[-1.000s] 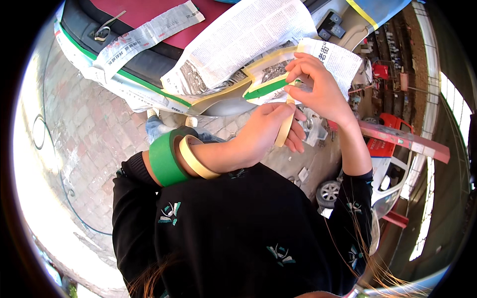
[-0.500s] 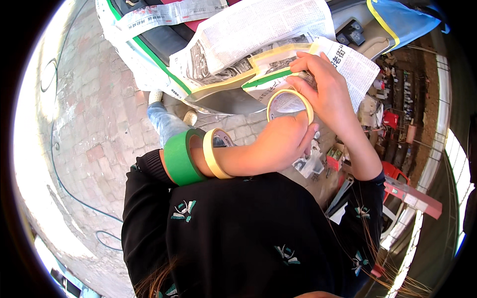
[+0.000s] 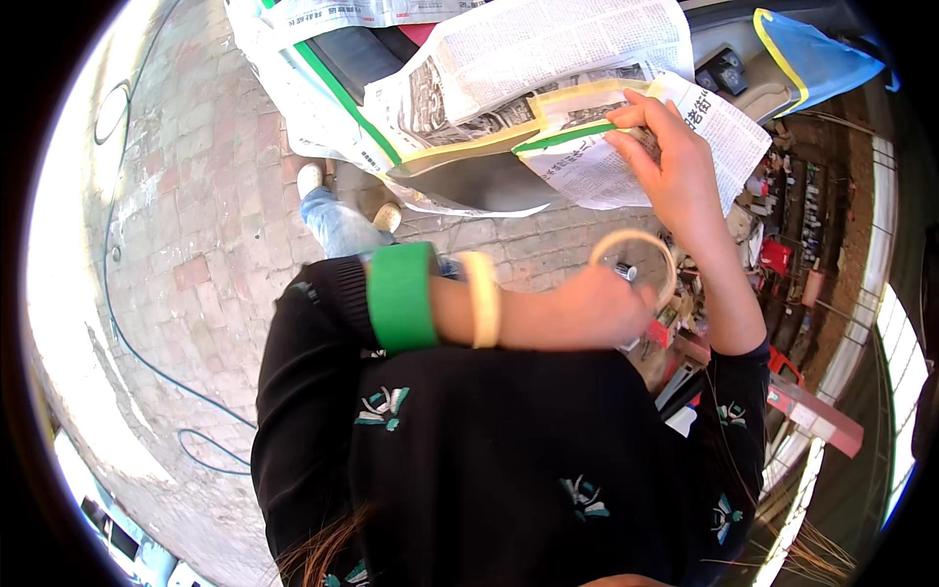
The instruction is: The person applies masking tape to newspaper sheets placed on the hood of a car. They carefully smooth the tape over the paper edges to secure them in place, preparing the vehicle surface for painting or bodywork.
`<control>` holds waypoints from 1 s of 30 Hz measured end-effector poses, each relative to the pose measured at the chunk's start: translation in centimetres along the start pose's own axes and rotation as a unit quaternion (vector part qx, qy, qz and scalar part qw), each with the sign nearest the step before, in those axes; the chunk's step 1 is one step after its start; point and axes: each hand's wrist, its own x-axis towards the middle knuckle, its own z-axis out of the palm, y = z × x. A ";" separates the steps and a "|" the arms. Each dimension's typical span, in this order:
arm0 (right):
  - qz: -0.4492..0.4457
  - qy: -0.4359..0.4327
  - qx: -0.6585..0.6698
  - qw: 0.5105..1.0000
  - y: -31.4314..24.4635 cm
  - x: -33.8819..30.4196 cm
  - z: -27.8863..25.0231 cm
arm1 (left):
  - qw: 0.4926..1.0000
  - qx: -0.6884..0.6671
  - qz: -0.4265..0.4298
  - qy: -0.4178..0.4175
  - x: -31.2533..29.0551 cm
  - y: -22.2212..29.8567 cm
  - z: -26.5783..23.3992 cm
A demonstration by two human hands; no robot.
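Observation:
My right hand point(image 3: 675, 166) pinches the upper edge of a newspaper sheet point(image 3: 587, 176) between thumb and fingers. A green tape strip point(image 3: 562, 140) along that edge runs up to my fingertips. Lower down, my left hand point(image 3: 606, 308), smeared by motion, grips a pale yellow masking tape roll point(image 3: 668, 256), apart from the paper. Round my left forearm sit a wide green tape roll point(image 3: 403, 296) and a narrow yellow tape roll point(image 3: 482, 298). Beyond my hands, more newspaper point(image 3: 562, 59) covers a curved dark grey panel point(image 3: 469, 181), its border fixed with yellow tape point(image 3: 460, 147).
Blue sheeting point(image 3: 831, 64) edged with yellow tape hangs at the far right. Another person's jeans leg point(image 3: 337, 217) stands left of the panel. A hose point(image 3: 117, 323) lies on the brick paving point(image 3: 215, 196). Shelves with small items point(image 3: 807, 210) and a reddish beam point(image 3: 817, 416) are at right.
My left hand has moved down and right with the masking tape roll, away from the newspaper. My right hand keeps its hold on the sheet's edge. The whole view has shifted slightly.

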 end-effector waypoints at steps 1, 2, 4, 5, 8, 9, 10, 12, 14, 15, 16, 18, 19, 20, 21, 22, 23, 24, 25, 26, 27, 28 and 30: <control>0.003 -0.008 0.004 1.000 -0.1 -0.2 -0.1 | 0.999 -0.035 0.034 0.021 0.6 1.1 1.4; 0.004 -0.010 0.008 1.000 0.0 -0.1 -0.1 | 0.994 -0.067 0.072 0.041 1.1 1.6 1.4; 0.002 -0.016 0.022 1.000 0.1 0.1 -0.1 | 0.988 -0.081 0.126 -0.019 0.5 -0.2 1.1; -0.017 -0.023 -0.001 1.000 0.1 0.2 -0.3 | 0.984 -0.086 0.151 -0.049 0.0 -1.7 0.3; -0.009 -0.042 0.020 0.999 -0.2 0.5 -0.6 | 0.983 -0.116 0.137 0.032 -4.1 -6.6 -1.8; 0.010 -0.054 0.024 0.998 -0.5 0.4 -0.8 | 0.981 -0.100 0.062 0.152 -5.2 -7.3 -2.2; 0.018 -0.048 0.020 0.998 -0.9 0.3 -0.9 | 0.960 -0.081 -0.016 0.269 -6.0 -8.0 -2.5; 0.034 -0.049 0.011 0.998 -1.5 0.1 -0.8 | 0.890 -0.178 -0.147 0.392 -6.2 -9.3 -3.3; 0.044 -0.050 0.002 0.998 -1.9 0.2 -0.6 | 0.876 -0.224 -0.199 0.377 -6.5 -10.0 -3.5; 0.047 -0.047 -0.003 0.998 -2.1 0.2 -0.5 | 0.870 -0.236 -0.209 0.378 -6.6 -10.3 -3.1; 0.049 -0.044 -0.009 0.998 -2.3 0.1 -0.4 | 0.864 -0.248 -0.219 0.379 -6.6 -10.4 -2.7; 0.056 -0.045 -0.022 0.997 -2.5 -0.1 -0.2 | 0.866 -0.248 -0.225 0.373 -6.6 -10.9 -1.9; 0.060 -0.042 -0.025 0.997 -2.6 -0.1 0.0 | 0.864 -0.249 -0.220 0.378 -6.5 -11.1 -1.4; 0.062 -0.037 -0.028 0.997 -2.6 -0.1 0.1 | 0.864 -0.249 -0.214 0.383 -6.3 -11.4 -1.2; 0.066 -0.035 -0.029 0.997 -2.5 -0.3 0.3 | 0.857 -0.260 -0.210 0.392 -6.1 -11.4 -1.0; 0.070 -0.036 -0.030 0.996 -2.7 -0.2 0.3 | 0.854 -0.260 -0.212 0.398 -5.9 -11.6 -0.8; 0.074 -0.037 -0.032 0.996 -3.0 -0.1 0.3 | 0.851 -0.261 -0.214 0.403 -5.7 -11.6 -0.6; 0.079 -0.038 -0.033 0.996 -3.1 -0.1 0.3 | 0.848 -0.261 -0.216 0.408 -5.6 -11.7 -0.4; 0.076 -0.039 -0.034 0.996 -3.0 -0.1 0.4 | 0.844 -0.258 -0.209 0.420 -5.5 -11.7 -0.1; 0.073 -0.037 -0.034 0.996 -2.9 -0.1 0.4 | 0.842 -0.254 -0.200 0.433 -5.4 -11.8 0.0; 0.070 -0.035 -0.035 0.996 -2.7 -0.1 0.5 | 0.839 -0.249 -0.190 0.445 -5.2 -11.9 0.1; 0.067 -0.035 -0.037 0.996 -2.7 -0.1 0.5 | 0.846 -0.227 -0.176 0.450 -5.1 -12.1 0.3; 0.063 -0.034 -0.042 0.997 -2.7 -0.1 0.5 | 0.858 -0.181 -0.145 0.458 -4.9 -12.6 0.4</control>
